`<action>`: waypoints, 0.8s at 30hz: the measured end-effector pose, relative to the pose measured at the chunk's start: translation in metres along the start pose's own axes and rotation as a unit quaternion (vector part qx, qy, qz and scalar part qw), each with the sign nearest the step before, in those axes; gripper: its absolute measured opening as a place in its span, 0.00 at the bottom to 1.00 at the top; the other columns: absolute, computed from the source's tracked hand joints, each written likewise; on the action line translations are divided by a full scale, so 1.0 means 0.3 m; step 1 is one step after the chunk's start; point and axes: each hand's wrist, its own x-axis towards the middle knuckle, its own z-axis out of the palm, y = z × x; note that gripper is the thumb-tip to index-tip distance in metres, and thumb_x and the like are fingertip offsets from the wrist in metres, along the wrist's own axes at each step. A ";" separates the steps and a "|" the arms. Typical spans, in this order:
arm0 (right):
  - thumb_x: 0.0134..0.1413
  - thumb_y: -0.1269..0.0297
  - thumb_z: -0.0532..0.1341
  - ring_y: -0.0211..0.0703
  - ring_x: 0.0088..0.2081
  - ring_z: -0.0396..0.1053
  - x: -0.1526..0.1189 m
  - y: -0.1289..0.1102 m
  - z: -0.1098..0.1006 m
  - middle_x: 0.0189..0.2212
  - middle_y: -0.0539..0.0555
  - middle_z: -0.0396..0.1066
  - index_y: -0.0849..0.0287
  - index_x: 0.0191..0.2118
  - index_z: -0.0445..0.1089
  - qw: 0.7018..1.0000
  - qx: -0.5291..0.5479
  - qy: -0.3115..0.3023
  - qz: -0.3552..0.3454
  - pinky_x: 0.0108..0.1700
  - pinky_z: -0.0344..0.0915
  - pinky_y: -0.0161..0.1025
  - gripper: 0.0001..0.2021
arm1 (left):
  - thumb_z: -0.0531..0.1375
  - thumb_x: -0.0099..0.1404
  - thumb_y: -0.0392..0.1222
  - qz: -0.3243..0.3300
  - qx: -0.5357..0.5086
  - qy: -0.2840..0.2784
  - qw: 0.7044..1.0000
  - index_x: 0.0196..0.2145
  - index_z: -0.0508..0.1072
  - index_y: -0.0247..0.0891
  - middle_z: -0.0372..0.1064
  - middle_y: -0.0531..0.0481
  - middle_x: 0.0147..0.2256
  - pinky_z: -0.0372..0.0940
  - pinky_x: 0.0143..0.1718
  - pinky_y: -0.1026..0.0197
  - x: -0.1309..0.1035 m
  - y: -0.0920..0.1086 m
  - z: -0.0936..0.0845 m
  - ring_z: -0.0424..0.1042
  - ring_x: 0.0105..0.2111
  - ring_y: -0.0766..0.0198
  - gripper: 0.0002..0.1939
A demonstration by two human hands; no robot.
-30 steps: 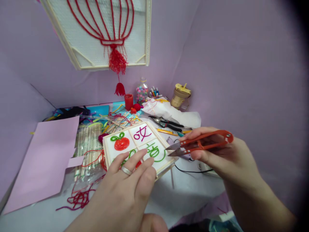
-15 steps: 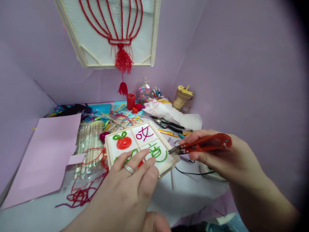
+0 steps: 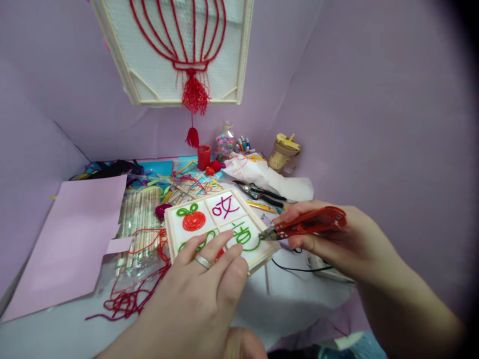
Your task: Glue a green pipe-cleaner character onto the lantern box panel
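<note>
Left hand: the left hand (image 3: 202, 284) lies flat with fingers spread on the near edge of the framed yarn board (image 3: 219, 227), middle of the table.
Right hand: the right hand (image 3: 337, 239) pinches red thread snips (image 3: 305, 225), blades squeezed shut, tips touching the board's 3 o'clock edge.
Jar: the clear jar (image 3: 223, 144) at 12 o'clock is full of tiny mixed-colour bits, can't say what exactly.
Cup: a holder of markers (image 3: 243, 144) sits just beside the jar, mostly hidden.
Bag: a clear bag of wooden sticks (image 3: 137, 219) lies at 9 o'clock of the board.
Hard to see: the lantern panel (image 3: 179, 50) is cut off on top; the board's near-left square is covered by fingers.
</note>
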 end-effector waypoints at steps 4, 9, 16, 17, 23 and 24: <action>0.57 0.62 0.68 0.35 0.36 0.76 0.010 -0.009 -0.010 0.36 0.46 0.78 0.52 0.42 0.72 1.000 0.000 -0.028 0.007 0.40 0.71 0.29 0.08 | 0.58 0.66 0.51 -0.002 -0.006 -0.006 1.000 0.52 0.67 0.32 0.76 0.41 0.49 0.66 0.51 0.41 0.001 0.000 0.002 0.71 0.54 0.44 0.23; 0.59 0.61 0.66 0.37 0.35 0.76 0.031 -0.019 -0.024 0.36 0.47 0.79 0.52 0.42 0.73 0.997 -0.038 -0.065 0.001 0.39 0.71 0.30 0.07 | 0.58 0.66 0.51 0.003 -0.009 -0.014 1.000 0.53 0.66 0.30 0.76 0.40 0.50 0.67 0.50 0.39 0.014 -0.001 0.004 0.71 0.55 0.43 0.25; 0.61 0.58 0.64 0.38 0.35 0.77 0.072 -0.024 -0.036 0.36 0.49 0.79 0.54 0.43 0.72 0.991 -0.039 -0.122 -0.037 0.38 0.71 0.31 0.08 | 0.57 0.67 0.49 -0.008 -0.026 -0.040 0.999 0.54 0.67 0.32 0.76 0.40 0.51 0.65 0.53 0.37 0.003 0.001 0.006 0.69 0.57 0.43 0.23; 0.61 0.57 0.64 0.39 0.35 0.78 0.078 -0.026 -0.040 0.36 0.49 0.79 0.53 0.43 0.72 0.990 -0.035 -0.130 -0.037 0.38 0.71 0.31 0.08 | 0.56 0.68 0.50 -0.009 -0.030 -0.043 0.999 0.54 0.68 0.32 0.75 0.40 0.51 0.65 0.54 0.37 0.002 0.002 0.005 0.69 0.57 0.43 0.23; 0.55 0.60 0.69 0.41 0.32 0.78 0.065 -0.042 -0.078 0.37 0.49 0.79 0.50 0.43 0.74 0.993 0.015 -0.115 0.015 0.37 0.75 0.35 0.10 | 0.58 0.67 0.48 -0.024 -0.052 -0.040 0.998 0.54 0.68 0.33 0.75 0.40 0.51 0.64 0.56 0.38 0.003 0.002 -0.005 0.69 0.58 0.44 0.22; 0.54 0.60 0.70 0.43 0.33 0.78 0.050 -0.041 -0.080 0.37 0.49 0.79 0.49 0.43 0.74 0.996 0.033 -0.078 0.025 0.37 0.75 0.37 0.11 | 0.58 0.67 0.48 -0.022 -0.052 -0.039 0.998 0.54 0.68 0.33 0.75 0.40 0.51 0.64 0.56 0.38 0.003 0.002 -0.005 0.69 0.58 0.44 0.22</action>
